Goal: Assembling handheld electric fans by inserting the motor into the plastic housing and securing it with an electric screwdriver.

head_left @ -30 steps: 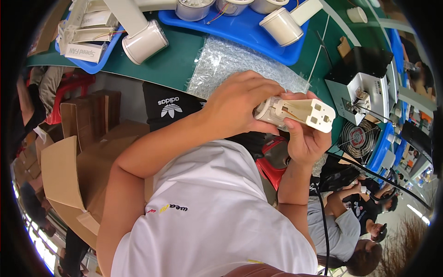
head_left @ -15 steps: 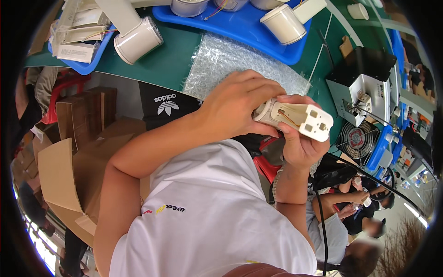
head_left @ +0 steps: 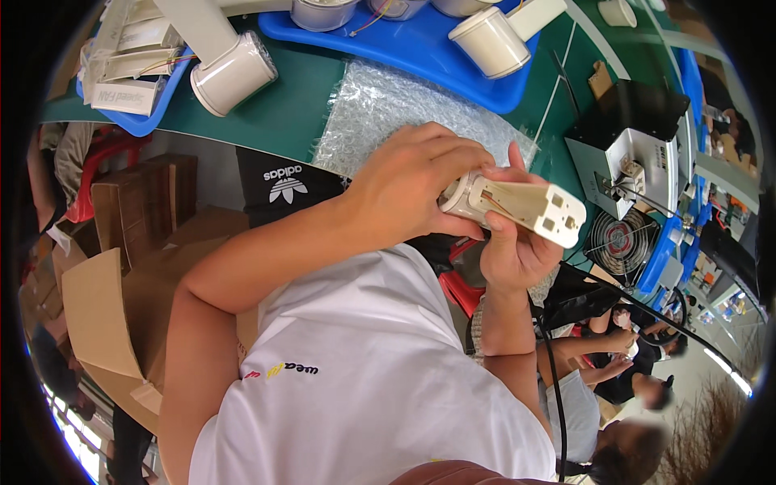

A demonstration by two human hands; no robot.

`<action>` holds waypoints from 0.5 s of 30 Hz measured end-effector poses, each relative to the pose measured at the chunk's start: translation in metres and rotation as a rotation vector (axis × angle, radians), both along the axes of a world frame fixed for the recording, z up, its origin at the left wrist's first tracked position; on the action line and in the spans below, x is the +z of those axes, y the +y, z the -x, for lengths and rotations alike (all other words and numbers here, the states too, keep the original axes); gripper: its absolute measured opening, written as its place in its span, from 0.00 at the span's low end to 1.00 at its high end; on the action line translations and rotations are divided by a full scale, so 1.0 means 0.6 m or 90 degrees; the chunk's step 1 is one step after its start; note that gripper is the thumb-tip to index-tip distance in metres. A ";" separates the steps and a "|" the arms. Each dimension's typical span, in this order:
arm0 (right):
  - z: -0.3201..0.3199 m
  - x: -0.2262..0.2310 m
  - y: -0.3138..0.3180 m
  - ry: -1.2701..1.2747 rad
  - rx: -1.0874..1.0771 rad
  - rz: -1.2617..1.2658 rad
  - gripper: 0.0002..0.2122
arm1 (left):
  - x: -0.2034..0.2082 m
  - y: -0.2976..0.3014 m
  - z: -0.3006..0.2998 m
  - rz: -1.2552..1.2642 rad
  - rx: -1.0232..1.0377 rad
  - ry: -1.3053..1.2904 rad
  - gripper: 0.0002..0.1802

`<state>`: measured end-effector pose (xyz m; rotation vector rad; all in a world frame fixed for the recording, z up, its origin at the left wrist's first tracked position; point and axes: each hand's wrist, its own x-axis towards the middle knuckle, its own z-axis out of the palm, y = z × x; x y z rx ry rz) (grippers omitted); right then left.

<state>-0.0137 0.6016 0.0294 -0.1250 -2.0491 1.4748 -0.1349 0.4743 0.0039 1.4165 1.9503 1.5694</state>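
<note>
Both hands hold one white plastic housing (head_left: 521,202) in front of my body, at the near edge of the bench. Its round head lies on the left, and a hollow, open-sided handle runs right to a flat end plate with several square cutouts. A thin orange-brown wire shows inside the handle. My left hand (head_left: 420,182) is wrapped over the round head, its fingers on the far side and thumb below. My right hand (head_left: 513,255) grips the handle from beneath; its thumb presses the near edge, and one finger sticks up behind. The part under my palms is hidden.
Bubble wrap (head_left: 364,105) lies just beyond my hands. Similar white housings (head_left: 234,74) rest near a blue tray (head_left: 388,56) and a smaller blue tray (head_left: 145,123). To the right stand a black-and-silver machine (head_left: 622,153) and a round fan (head_left: 621,242). An open carton (head_left: 97,307) sits at left.
The housing has turned slightly in my hands, its end plate tipping a little. One right finger has lifted away behind the handle. My left hand keeps its hold.
</note>
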 end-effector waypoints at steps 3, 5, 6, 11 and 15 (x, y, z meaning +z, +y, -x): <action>0.004 -0.003 0.005 -0.022 0.026 -0.016 0.14 | -0.005 0.002 0.000 -0.002 0.000 -0.010 0.35; 0.002 -0.019 0.006 0.003 0.009 0.019 0.15 | -0.008 0.000 0.000 -0.035 0.019 -0.026 0.36; 0.006 -0.024 0.011 0.028 0.025 0.069 0.16 | -0.005 0.000 0.000 -0.038 0.019 -0.021 0.36; -0.016 -0.055 0.011 0.071 0.044 0.062 0.26 | 0.024 -0.028 0.000 -0.077 0.036 0.142 0.27; -0.017 -0.051 0.025 0.073 0.091 0.101 0.29 | 0.050 -0.016 -0.010 -0.013 -0.001 0.198 0.16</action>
